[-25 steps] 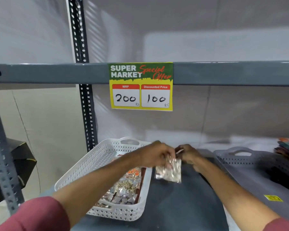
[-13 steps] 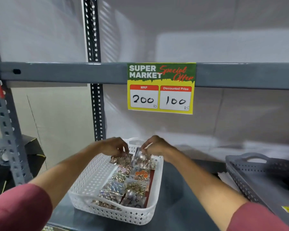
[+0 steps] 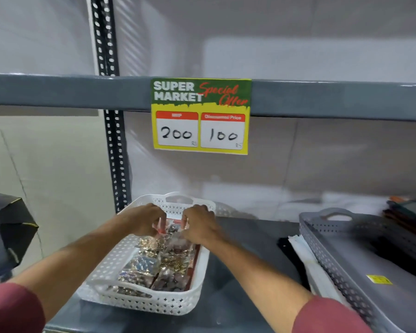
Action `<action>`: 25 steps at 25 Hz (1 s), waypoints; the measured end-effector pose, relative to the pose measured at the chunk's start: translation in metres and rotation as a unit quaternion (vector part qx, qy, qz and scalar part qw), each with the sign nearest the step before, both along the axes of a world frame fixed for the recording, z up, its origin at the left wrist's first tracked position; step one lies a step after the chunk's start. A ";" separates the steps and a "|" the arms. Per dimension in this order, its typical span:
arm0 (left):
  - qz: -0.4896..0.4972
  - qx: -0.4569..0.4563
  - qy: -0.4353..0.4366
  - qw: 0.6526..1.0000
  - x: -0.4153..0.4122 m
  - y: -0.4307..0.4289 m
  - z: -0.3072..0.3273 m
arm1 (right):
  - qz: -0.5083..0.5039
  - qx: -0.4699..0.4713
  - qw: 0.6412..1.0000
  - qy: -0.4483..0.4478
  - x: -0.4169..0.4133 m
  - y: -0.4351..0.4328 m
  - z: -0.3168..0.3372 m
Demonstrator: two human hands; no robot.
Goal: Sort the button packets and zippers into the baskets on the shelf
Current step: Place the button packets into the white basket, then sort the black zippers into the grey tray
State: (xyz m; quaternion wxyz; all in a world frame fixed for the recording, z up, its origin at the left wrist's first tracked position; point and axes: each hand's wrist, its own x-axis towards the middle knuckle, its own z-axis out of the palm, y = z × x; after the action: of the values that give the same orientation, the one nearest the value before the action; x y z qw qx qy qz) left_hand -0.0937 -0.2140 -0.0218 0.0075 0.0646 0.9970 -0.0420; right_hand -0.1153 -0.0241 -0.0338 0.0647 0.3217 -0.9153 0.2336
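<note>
Both hands moved deeper into white basket [image 3: 120, 258], its length running away.

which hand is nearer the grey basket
Right. The right hand is over the white basket, on the side toward the grey basket; the left hand is farther left.

Two hands, left [image 3: 145, 221] and right [image 3: 198, 224]. Two baskets: one white [image 3: 154, 300], one grey [image 3: 334, 255]. One price sign [image 3: 200, 116]. Many button packets [image 3: 159, 263] in the white basket, overlapping, too jumbled to count exactly.
</note>
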 end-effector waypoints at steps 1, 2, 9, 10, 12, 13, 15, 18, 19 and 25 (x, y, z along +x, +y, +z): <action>0.008 -0.006 0.008 1.000 0.000 0.007 0.005 | 0.005 -0.029 1.000 0.008 0.000 0.008 0.007; 0.009 -0.006 0.023 1.000 -0.001 0.017 0.012 | 0.003 -0.054 0.998 0.010 -0.001 0.019 0.015; -0.097 0.203 0.122 0.967 -0.008 0.149 0.056 | -0.175 -0.032 0.983 0.043 -0.026 0.157 0.060; -0.102 0.226 0.108 0.963 -0.007 0.171 0.055 | -0.202 -0.007 0.978 0.040 -0.028 0.174 0.058; -0.102 0.282 0.068 0.952 -0.007 0.213 0.045 | -0.240 0.053 0.969 0.021 -0.025 0.201 0.049; -0.096 0.316 0.047 0.943 -0.008 0.232 0.038 | -0.248 0.070 0.966 0.013 -0.021 0.211 0.045; -0.072 0.367 0.018 0.927 -0.008 0.268 0.025 | -0.247 0.054 0.967 0.016 -0.011 0.231 0.036; -0.041 0.398 0.005 0.917 -0.001 0.312 0.001 | -0.243 0.028 0.969 0.040 0.004 0.253 0.026; -0.029 0.411 -0.005 0.911 0.001 0.322 -0.008 | -0.239 0.011 0.970 0.041 0.008 0.258 0.024; 0.018 0.450 -0.027 0.892 -0.003 0.335 -0.030 | -0.222 -0.038 0.973 0.060 0.016 0.269 0.016</action>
State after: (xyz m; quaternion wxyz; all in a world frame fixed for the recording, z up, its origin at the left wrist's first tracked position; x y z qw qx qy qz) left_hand -0.0966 0.1212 -0.0514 0.0055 0.0440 0.9094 0.4135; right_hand -0.0993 0.2449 -0.0177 0.1816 0.1214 -0.9487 0.2286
